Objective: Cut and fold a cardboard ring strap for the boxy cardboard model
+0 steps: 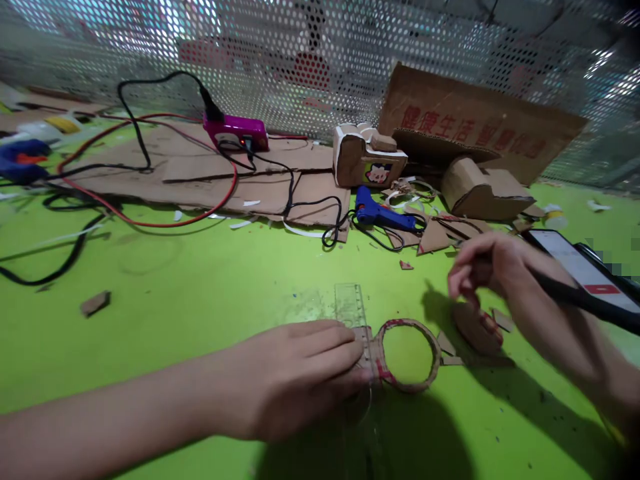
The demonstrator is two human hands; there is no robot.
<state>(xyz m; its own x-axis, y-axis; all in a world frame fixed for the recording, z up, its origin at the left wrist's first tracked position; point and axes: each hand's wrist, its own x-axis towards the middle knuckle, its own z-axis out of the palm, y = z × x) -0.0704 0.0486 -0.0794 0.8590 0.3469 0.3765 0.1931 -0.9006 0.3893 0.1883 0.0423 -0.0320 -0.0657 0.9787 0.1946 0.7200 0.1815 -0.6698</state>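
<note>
My left hand point(300, 373) presses down on a clear plastic ruler point(350, 303), its fingers together across it. Under the ruler lies a cardboard strip joined to a cardboard ring point(435, 347) with red marks. My right hand point(480, 267) is raised to the right of the ring, fingers curled. A long black pen-like tool point(585, 293) runs from this hand across the wrist; its tip is not clear. Below the right hand rests a rounded cardboard piece point(475, 328), beside small scraps.
A blue glue gun point(383, 213) lies at the back among cables and cardboard scraps. Behind it stand a cardboard camera model point(367, 160) and another cardboard shape point(485, 190). A magenta power strip point(240, 132) sits back left. At right is a phone point(575, 260).
</note>
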